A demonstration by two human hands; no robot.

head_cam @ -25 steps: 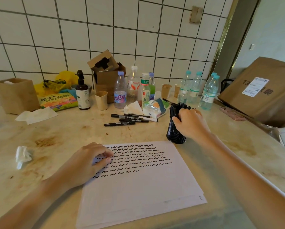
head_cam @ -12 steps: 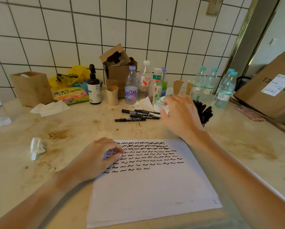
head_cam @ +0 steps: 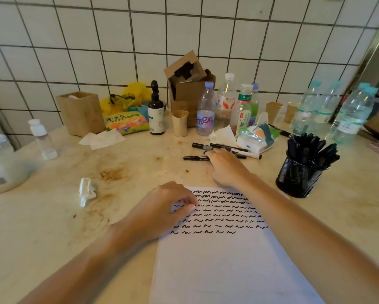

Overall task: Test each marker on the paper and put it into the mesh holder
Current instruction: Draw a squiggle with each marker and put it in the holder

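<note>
Desk (head_cam: pixel 41 227) holds white paper (head_cam: pixel 228 264) w/ rows of black squiggles on its top part. Left hand (head_cam: pixel 162 211) rests on paper's top-left corner, fingers loosely curled, holding nothing. Black mesh holder (head_cam: pixel 298 176) to the right, packed w/ black markers. Right hand (head_cam: pixel 224 166) covers loose markers (head_cam: pixel 197 146) on desk; can't tell if it grips 1.

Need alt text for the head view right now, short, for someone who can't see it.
A person's right hand reaches onto loose black markers on a stained counter, while the left hand rests on paper covered with squiggle rows. A mesh holder full of markers stands at right.
</note>
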